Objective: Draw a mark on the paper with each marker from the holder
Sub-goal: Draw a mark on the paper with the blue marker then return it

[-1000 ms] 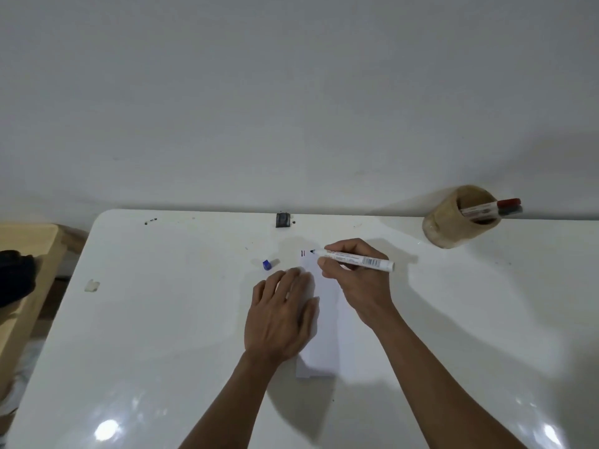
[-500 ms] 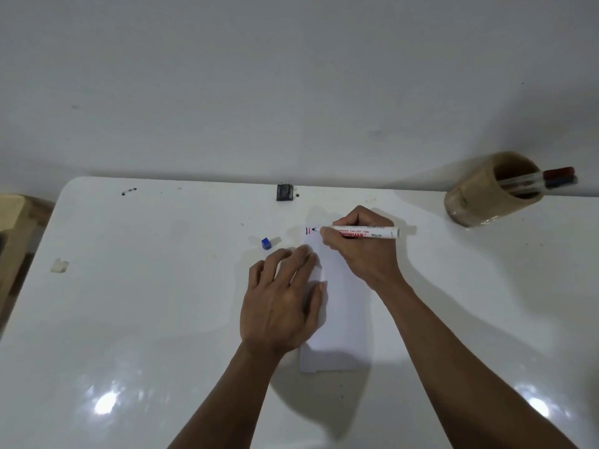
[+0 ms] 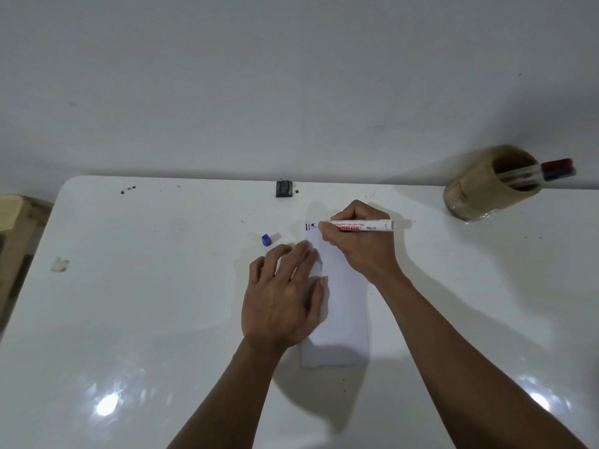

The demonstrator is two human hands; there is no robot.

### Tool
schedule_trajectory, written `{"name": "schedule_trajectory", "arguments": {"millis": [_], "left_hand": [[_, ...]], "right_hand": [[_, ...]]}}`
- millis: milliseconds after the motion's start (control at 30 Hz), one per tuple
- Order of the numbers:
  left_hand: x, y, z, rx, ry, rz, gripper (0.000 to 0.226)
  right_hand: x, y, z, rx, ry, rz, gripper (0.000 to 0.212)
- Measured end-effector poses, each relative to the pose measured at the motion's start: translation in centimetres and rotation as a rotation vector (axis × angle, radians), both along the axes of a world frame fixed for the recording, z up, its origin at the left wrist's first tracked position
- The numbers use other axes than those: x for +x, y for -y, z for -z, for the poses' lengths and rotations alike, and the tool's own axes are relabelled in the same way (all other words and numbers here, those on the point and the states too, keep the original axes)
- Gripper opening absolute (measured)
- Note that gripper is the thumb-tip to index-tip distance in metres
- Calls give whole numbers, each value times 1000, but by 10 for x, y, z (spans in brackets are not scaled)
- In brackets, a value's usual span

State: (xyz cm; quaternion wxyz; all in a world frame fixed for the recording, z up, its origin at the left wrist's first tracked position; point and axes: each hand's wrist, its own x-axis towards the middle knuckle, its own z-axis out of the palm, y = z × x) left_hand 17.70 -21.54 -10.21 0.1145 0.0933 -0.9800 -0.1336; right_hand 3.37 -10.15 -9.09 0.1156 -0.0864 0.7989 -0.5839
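A narrow white paper [image 3: 343, 312] lies lengthwise on the white table [image 3: 146, 303]. My left hand [image 3: 283, 296] presses flat on its left side, fingers spread. My right hand [image 3: 356, 246] grips a white marker [image 3: 359, 225] held nearly level, its dark tip at the paper's far left corner beside two short marks [image 3: 307, 227], one dark and one red. A blue cap [image 3: 266, 240] lies on the table left of the paper. At the far right a tan cylindrical holder [image 3: 486, 186] leans, with two capped markers [image 3: 547, 171] sticking out, one red and one blue.
A small dark clip-like object [image 3: 284, 188] sits at the table's far edge against the grey wall. A scrap of tape [image 3: 60, 264] lies near the left edge, dark specks at the far left. A wooden piece of furniture [image 3: 13, 215] stands beyond the left edge.
The view has shifted, so the table sits lower and the holder further right. My right hand has brought the marker tip closer to the marks; my left hand stays on the paper.
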Motion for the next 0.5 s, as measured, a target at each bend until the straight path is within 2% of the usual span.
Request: {"name": "schedule_trajectory", "arguments": {"millis": [500], "left_hand": [[0,0,2,12,-5,2,46]], "right_hand": [[-1,-3,-2,78,-23,-48,29]]}}
